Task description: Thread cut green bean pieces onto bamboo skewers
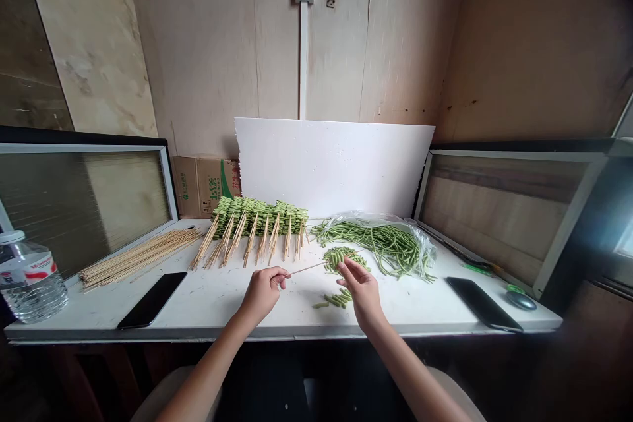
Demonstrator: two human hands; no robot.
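A thin wooden skewer [307,269] is pinched in my left hand [264,290] and points right. Its far end reaches my right hand [360,287], whose thumb and fingers are closed near the tip; whatever they hold is too small to make out. Just behind my right hand lies a pile of cut green bean pieces [336,257], with a smaller group of pieces [337,299] in front of it. Stacked skewers of green beans [262,211] stand at the back left, their sticks pointing forward. Long whole beans [380,241] lie in a clear plastic bag at the back right.
Bare skewers [138,257] lie at the left beside a black phone [152,300] and a water bottle [32,283]. At the right are another dark phone [482,303] and a mouse-like object [521,300]. A white foam board [336,165] and a cardboard box [205,184] stand behind.
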